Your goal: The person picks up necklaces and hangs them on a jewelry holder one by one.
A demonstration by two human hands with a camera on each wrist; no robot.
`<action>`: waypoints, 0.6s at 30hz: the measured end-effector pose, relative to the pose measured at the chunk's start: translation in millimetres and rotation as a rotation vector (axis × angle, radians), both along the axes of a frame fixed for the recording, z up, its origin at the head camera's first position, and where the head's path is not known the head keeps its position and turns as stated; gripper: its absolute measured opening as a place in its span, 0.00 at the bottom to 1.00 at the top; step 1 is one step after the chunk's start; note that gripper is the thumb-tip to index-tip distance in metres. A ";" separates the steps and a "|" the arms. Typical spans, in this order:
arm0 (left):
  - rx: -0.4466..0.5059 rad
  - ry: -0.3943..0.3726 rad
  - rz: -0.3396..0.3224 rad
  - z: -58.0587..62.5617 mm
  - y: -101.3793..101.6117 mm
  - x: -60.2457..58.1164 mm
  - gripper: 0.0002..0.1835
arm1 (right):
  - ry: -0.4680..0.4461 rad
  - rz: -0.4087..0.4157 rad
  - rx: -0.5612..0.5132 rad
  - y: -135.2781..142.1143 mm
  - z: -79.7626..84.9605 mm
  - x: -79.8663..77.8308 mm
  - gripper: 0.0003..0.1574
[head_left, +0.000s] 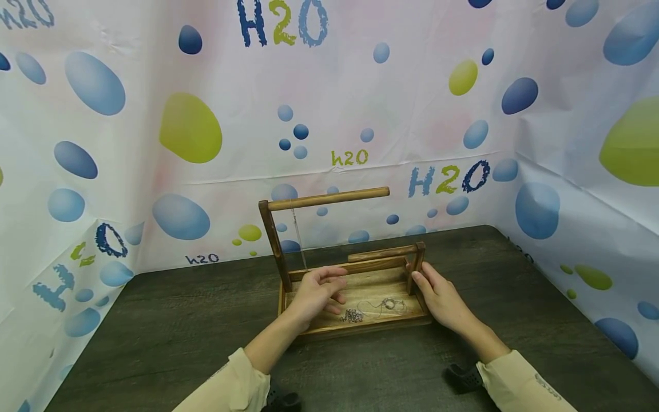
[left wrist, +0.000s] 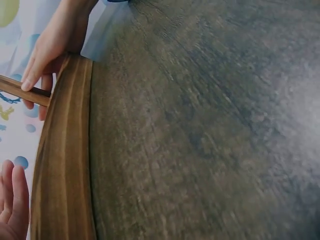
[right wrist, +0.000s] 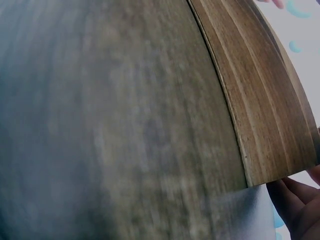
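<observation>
A wooden jewelry stand stands on the table, with a tray at its base and two bars at different heights. A thin necklace chain hangs from the tall bar. In the tray lie a bunched chain and a looser tangled necklace. My right hand grips the stand's right end, thumb against the short post and other fingers behind it. Over the left part of the tray, my left hand has its fingers loosely bent, with nothing visible in them. The tray's front wall fills much of the left wrist view.
The dark wood-grain table extends around the stand on all sides. Behind it hangs a white curtain with blue and green spots, which also runs along both sides. Black straps show at the sleeve cuffs.
</observation>
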State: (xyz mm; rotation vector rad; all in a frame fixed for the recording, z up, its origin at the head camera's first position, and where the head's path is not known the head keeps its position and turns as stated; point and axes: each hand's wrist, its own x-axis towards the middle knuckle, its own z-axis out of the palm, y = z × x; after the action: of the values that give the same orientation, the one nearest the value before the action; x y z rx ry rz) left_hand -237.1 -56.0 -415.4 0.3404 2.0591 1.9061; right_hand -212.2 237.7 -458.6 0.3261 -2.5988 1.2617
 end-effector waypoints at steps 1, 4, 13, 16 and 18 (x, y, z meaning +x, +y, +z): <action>-0.005 -0.002 -0.007 -1.5 1.3 -0.7 0.18 | 0.002 -0.002 0.001 0.0 0.1 0.2 0.22; -0.027 -0.011 -0.028 -5.4 5.8 -2.5 0.19 | 0.001 -0.004 -0.001 0.2 0.5 0.8 0.21; -0.155 -0.007 -0.106 -15.9 18.3 -4.6 0.19 | 0.002 -0.001 -0.008 0.3 1.7 1.3 0.22; -0.188 0.018 -0.134 -20.6 19.5 -4.3 0.18 | 0.002 -0.002 -0.008 -0.1 2.0 1.2 0.22; -0.195 0.028 -0.146 -23.4 20.6 -4.8 0.15 | 0.000 0.001 -0.012 -0.3 2.3 1.4 0.23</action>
State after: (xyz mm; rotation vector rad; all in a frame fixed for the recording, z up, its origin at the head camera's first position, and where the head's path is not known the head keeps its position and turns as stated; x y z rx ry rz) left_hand -241.9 -35.3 -438.8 0.4581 2.1532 1.6103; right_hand -210.8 237.4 -456.3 0.3256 -2.5907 1.2772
